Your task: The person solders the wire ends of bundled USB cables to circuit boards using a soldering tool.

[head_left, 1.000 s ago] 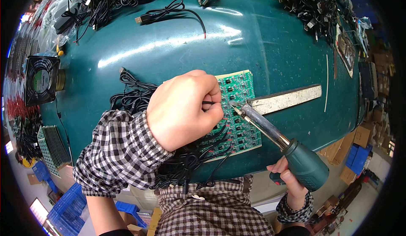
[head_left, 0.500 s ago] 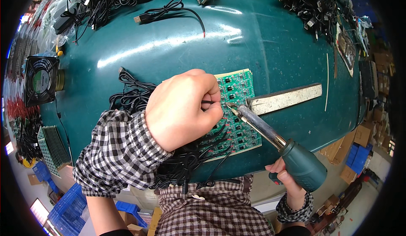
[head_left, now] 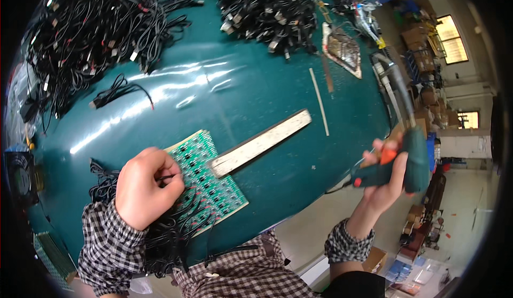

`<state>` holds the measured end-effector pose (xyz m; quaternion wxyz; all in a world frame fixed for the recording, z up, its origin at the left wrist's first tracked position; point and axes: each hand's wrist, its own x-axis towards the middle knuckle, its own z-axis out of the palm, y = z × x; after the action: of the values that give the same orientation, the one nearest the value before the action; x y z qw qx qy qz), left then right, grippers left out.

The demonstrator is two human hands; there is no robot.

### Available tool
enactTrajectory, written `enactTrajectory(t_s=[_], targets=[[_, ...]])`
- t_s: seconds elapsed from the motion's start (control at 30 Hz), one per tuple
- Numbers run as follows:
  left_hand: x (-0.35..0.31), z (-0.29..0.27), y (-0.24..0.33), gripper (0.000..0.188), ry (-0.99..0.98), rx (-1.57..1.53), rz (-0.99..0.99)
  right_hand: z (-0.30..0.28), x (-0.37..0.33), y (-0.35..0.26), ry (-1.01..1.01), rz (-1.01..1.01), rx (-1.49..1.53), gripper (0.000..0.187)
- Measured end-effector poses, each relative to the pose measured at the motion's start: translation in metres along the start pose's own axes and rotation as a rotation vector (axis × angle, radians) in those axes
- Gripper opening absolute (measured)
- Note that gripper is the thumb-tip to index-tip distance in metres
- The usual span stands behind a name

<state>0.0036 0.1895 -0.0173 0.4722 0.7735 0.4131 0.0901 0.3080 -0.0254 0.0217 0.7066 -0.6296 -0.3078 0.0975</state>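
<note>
My left hand [head_left: 144,188] is closed, pinching the end of a thin black cable [head_left: 165,177] over the left part of a green circuit board panel [head_left: 228,194]. Several black cables with red wire ends [head_left: 168,239] lie across the board's near left side and bunch up below my left hand. Out at the right, my right hand [head_left: 382,191] grips the dark green handle of a soldering gun [head_left: 417,153]. Its metal barrel points up, away from the board, beside the table's right edge. A pale, speckled flat bar [head_left: 262,144] rests with one end on the board.
Heaps of black cables [head_left: 101,36] and another cable pile [head_left: 262,12] cover the far side of the green table [head_left: 267,89]. One tied cable [head_left: 115,92] lies apart. A thin white stick [head_left: 319,103] and a stained tray [head_left: 342,49] are toward the right. A fan [head_left: 21,177] stands far left.
My right hand has lifted the soldering gun off the board and swung it right, barrel now upward. My left hand stays pinched on the cable. The whole view has shifted toward the right.
</note>
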Motion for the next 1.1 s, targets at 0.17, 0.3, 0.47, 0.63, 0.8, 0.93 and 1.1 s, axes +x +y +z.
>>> enactTrajectory(t_s=[0.17,0.3,0.47,0.63,0.8,0.93,1.1], targets=[[-0.001,0.001,0.002,0.009,-0.016,0.058,0.008,0.001,0.09,0.06,0.304,0.077,-0.255,0.034],[0.001,0.003,0.004,0.007,-0.009,0.035,-0.035,-0.012,0.067,0.061,0.405,-0.008,-0.187,0.035],[0.001,-0.002,0.001,0.011,0.015,0.054,0.02,-0.008,0.009,0.032,0.098,0.229,-0.038,0.038],[0.004,0.0,-0.001,0.01,-0.019,0.062,0.026,0.017,-0.063,0.01,-0.332,0.44,0.093,0.058],[-0.002,0.0,-0.002,0.011,0.007,0.056,0.011,0.04,-0.083,0.0,-0.616,0.568,0.046,0.062],[-0.002,0.002,-0.003,0.011,0.019,0.063,0.014,0.037,-0.086,0.003,-0.704,0.685,0.014,0.046],[-0.004,0.001,-0.001,0.012,0.043,0.054,0.019,0.036,-0.088,0.006,-0.709,0.695,0.0,0.044]])
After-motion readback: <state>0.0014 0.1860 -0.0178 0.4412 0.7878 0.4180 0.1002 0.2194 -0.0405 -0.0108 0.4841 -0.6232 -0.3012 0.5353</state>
